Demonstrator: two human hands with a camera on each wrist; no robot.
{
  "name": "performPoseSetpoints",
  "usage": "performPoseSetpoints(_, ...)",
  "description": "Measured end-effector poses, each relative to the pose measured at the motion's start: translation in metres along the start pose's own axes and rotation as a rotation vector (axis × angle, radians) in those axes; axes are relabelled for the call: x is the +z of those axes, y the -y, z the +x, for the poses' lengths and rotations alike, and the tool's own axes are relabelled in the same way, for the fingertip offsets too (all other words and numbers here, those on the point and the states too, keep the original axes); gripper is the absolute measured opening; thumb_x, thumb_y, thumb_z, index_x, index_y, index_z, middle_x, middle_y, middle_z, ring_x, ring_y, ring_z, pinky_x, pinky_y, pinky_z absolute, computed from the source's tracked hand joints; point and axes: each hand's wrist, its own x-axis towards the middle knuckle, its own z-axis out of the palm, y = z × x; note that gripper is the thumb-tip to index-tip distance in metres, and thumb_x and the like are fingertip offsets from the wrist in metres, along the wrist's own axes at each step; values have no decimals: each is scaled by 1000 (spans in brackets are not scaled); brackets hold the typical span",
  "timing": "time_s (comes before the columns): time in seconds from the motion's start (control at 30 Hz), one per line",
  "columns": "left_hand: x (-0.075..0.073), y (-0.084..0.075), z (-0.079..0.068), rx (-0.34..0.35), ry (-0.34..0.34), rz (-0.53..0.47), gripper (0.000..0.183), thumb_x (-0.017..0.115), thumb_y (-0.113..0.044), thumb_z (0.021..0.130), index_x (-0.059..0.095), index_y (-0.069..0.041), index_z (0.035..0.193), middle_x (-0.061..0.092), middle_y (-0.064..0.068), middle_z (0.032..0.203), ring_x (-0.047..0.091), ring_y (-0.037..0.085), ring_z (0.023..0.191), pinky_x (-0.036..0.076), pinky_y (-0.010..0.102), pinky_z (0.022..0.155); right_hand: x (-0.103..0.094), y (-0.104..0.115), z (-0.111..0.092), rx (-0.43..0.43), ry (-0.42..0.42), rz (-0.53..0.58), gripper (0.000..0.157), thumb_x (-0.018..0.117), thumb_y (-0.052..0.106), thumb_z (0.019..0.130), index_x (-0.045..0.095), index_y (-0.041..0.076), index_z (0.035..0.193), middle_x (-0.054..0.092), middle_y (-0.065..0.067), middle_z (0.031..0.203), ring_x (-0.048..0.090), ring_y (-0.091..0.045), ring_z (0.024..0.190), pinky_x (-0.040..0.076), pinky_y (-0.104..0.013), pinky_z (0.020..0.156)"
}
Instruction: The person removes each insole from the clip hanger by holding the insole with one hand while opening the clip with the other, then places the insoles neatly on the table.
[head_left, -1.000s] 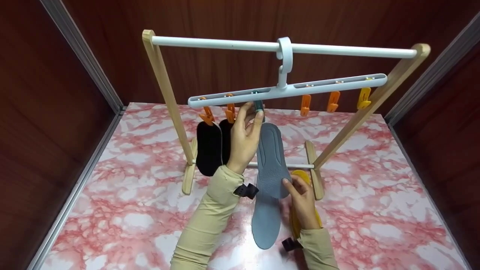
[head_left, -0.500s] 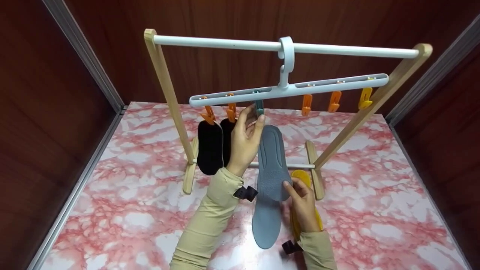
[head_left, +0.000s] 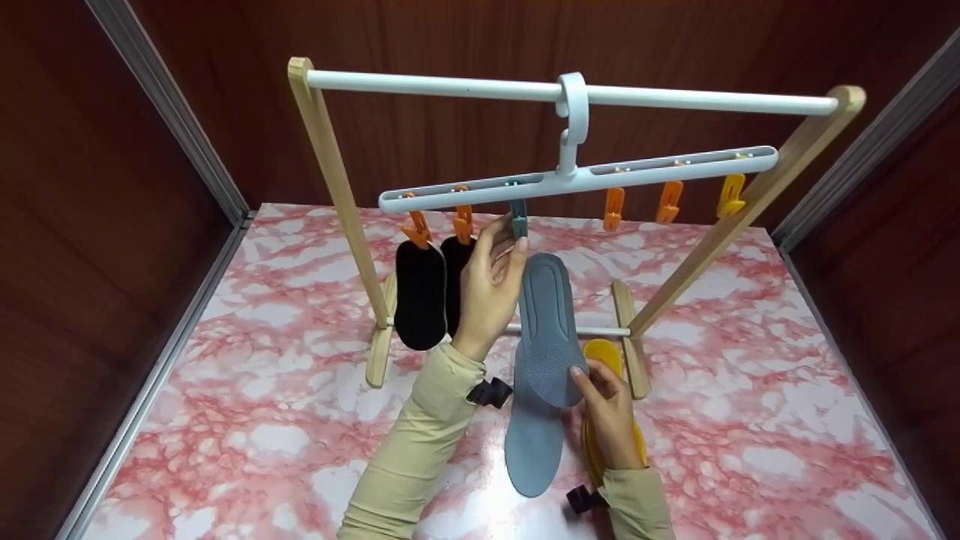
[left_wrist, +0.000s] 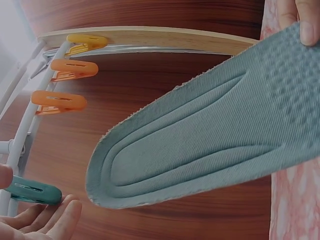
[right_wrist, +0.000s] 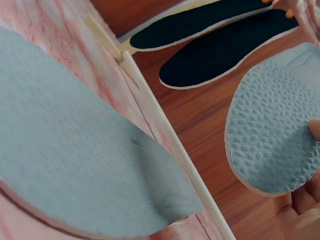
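Observation:
My left hand [head_left: 491,289] pinches a dark green clip [left_wrist: 35,191] hanging from the white clip hanger [head_left: 480,196]. In the left wrist view, thumb and fingers lie on either side of that clip. A grey insole [head_left: 547,330] is held up by my right hand [head_left: 609,409], thumb on its textured face and fingers behind. Its narrower end is just below the green clip, apart from it. Another grey insole [head_left: 534,450] lies on the table under the held one. Two black insoles [head_left: 420,296] hang from orange clips [head_left: 463,214] at the left, one partly behind my left hand.
A yellow insole [head_left: 602,352] lies on the table beneath my right hand, partly covered. Two orange clips [head_left: 613,210] and a yellow clip [head_left: 730,196] hang from the hanger's right half. The wooden rack [head_left: 337,180] has a white top rod [head_left: 450,86].
The held grey insole has lowered slightly and shifted a little right with my right hand. My left hand has slid slightly down at the green clip, and more of the clip shows.

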Motion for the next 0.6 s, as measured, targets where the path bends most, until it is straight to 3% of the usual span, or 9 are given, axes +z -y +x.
performPoseSetpoints(0.6, -6, -3, -5, 31, 14, 58, 38, 46, -11, 101, 45, 6, 135, 53, 21, 134, 54, 26, 124, 44, 28, 104, -5, -3, -14, 47, -27, -15, 27, 66, 7, 90, 62, -12, 109, 68, -1, 96, 62, -16, 90, 51, -25, 82)
